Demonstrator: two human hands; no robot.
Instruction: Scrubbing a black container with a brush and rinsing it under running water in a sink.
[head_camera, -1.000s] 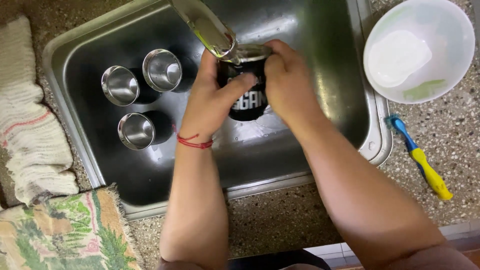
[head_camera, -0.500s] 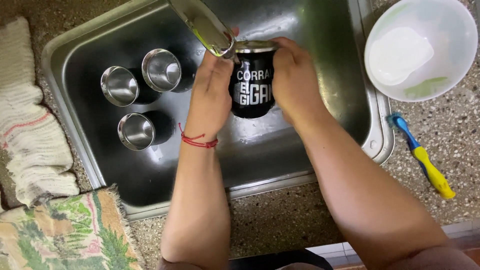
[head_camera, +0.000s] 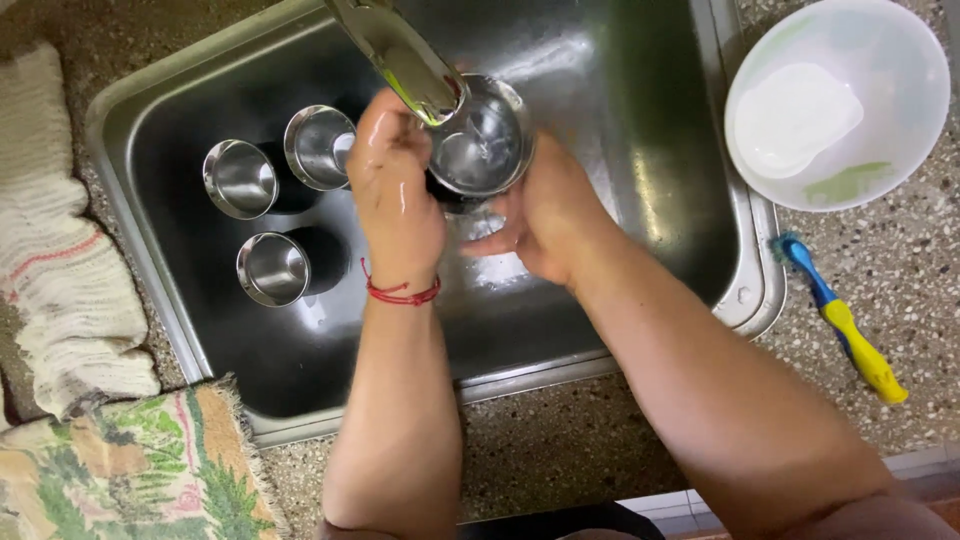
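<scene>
Both my hands hold a black cup with a steel lining upright under the tap spout, over the steel sink. My left hand, wet and with a red string at the wrist, grips the cup's left side. My right hand cups it from below and the right. The cup's mouth faces up and its shiny inside shows. Three more black cups with steel linings stand in the sink's left part: two at the back and one nearer.
A white bowl with a white lump and a green smear sits on the speckled counter at the right. A blue and yellow brush lies below it. A cream towel and a patterned cloth lie to the left of the sink.
The cup lay with its printed side towards me; it has been turned upright, so its steel inside faces up under the spout. My hands shifted around it.
</scene>
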